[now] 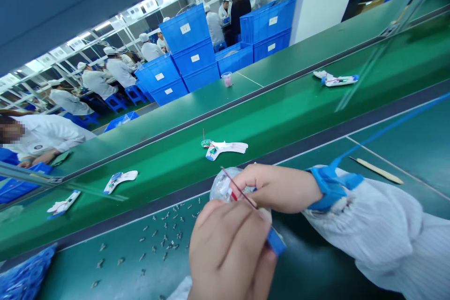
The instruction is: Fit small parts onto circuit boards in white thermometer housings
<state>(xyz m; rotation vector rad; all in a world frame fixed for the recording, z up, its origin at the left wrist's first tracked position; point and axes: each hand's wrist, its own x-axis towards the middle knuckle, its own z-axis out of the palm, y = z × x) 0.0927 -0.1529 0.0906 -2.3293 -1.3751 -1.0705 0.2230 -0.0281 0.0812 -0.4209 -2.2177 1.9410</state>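
Note:
My left hand (pixel 228 243) is closed around a mostly hidden part; its blue end (pixel 276 242) sticks out by the fingers. My right hand (pixel 277 187) comes in from the right, fingers closed against the same spot; what they pinch is hidden. A thin dark red wire (pixel 239 187) slants up between both hands. Behind the fingers shows a clear plastic bag (pixel 221 184). Just beyond, a white curved plastic housing (pixel 230 147) with a small green circuit board (pixel 206 143) and wires lies on the green conveyor belt (pixel 168 150).
Several small metal pieces (pixel 165 239) are scattered at left. A pale pointed stick (pixel 378 171) lies right, near a blue wrist strap's cord (pixel 390 126). More housings (pixel 121 180) rest on the belt. Blue crates (pixel 190 33) and people (pixel 94 82) are beyond; one (pixel 49 136) sits far left.

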